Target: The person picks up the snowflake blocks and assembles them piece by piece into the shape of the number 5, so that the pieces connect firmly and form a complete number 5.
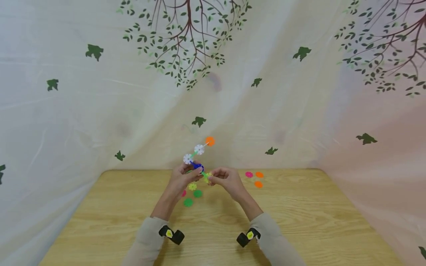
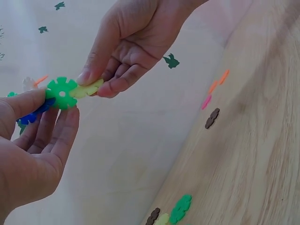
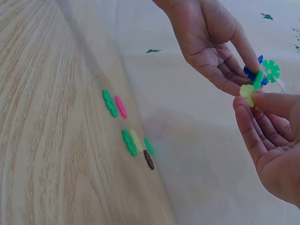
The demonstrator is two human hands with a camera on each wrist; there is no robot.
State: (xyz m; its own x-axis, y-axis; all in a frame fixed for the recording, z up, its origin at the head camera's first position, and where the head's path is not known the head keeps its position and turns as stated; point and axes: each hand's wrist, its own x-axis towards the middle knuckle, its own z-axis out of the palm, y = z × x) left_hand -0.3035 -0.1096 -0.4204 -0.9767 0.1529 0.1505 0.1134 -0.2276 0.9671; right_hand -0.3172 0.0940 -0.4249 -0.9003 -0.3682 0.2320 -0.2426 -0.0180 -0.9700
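Above the table's far edge, my left hand (image 1: 179, 181) pinches a blue notched snowflake disc (image 1: 199, 168) in a chain of plastic discs. From there the chain rises through two white discs (image 1: 199, 149) to an orange disc (image 1: 210, 141) at its tip. On the other side, a green disc (image 2: 62, 93) sticks out from the blue one. My right hand (image 1: 229, 181) pinches a yellow disc (image 3: 247, 95) between thumb and fingers, and its edge meets the green disc's rim. How deeply their slots interlock is hidden by the fingertips.
Loose discs lie on the wooden table (image 1: 286, 221). Green discs (image 1: 188, 202), a yellow one (image 1: 192, 187) and a partly covered pink one (image 1: 184, 193) lie below my left hand. Right of my hands are a pink disc (image 1: 249, 174) and two orange discs (image 1: 258, 184). Brown discs (image 2: 212, 118) lie there too.
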